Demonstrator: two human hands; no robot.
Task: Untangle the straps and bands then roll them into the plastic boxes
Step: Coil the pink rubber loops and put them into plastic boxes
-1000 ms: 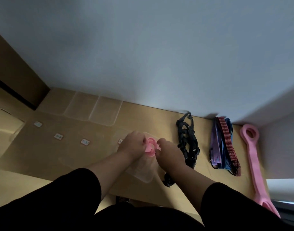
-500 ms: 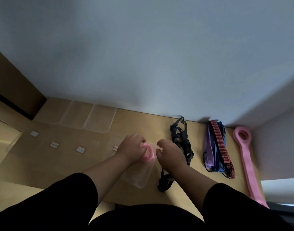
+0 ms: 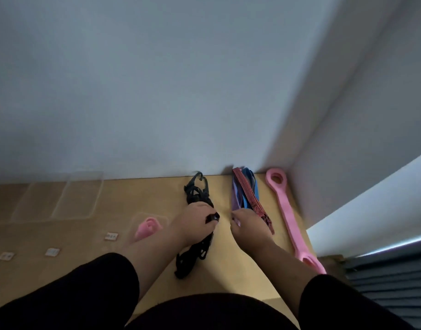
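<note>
Far-left edge: three small white tags [image 3: 52, 252] sit in a row on the table [image 3: 145, 194], each apart from the next.
Back edge, left: empty clear plastic boxes [image 3: 78, 198] lie side by side against the wall.
Clear box, left of centre: a rolled pink band [image 3: 147, 226] sits inside the clear box [image 3: 162, 217], just beside the left forearm.
Left hand: the left hand [image 3: 195, 222] is on the black strap tangle [image 3: 197, 194], fingers curled round a black piece at its middle.
Black strap tangle: runs from the back edge toward the front edge, passing under the hand.
Right hand: the right hand [image 3: 250, 222] is curled, fingertips at the near end of the striped and blue band bundle [image 3: 246, 191]; I cannot tell whether it grips.
Right edge: a long pink band [image 3: 285, 210] lies flat along it.
</note>
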